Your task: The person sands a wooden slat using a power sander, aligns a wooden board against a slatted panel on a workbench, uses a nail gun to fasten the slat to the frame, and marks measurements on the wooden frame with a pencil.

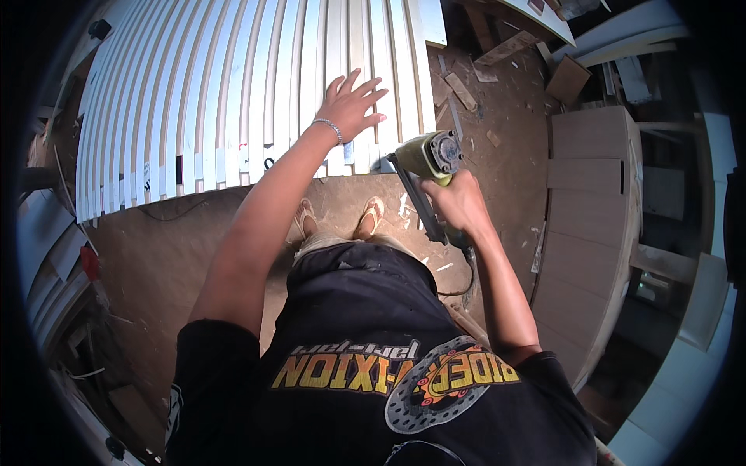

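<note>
At left, I see white slats [210, 101] lying side by side. The left hand [353, 107] rests on them, fingers spread wide, gripping nothing. At their near edge is the green nail gun [424, 159]; the right hand [457, 200] has its fingers closed around the handle.

Single fisheye view from the wearer's head, steeply downward, close over black shirt [350, 311], farther from slatted panel [233, 93]

slatted panel [233, 93]: far end cropped | nail gun [422, 158]: handle mostly hidden
</note>
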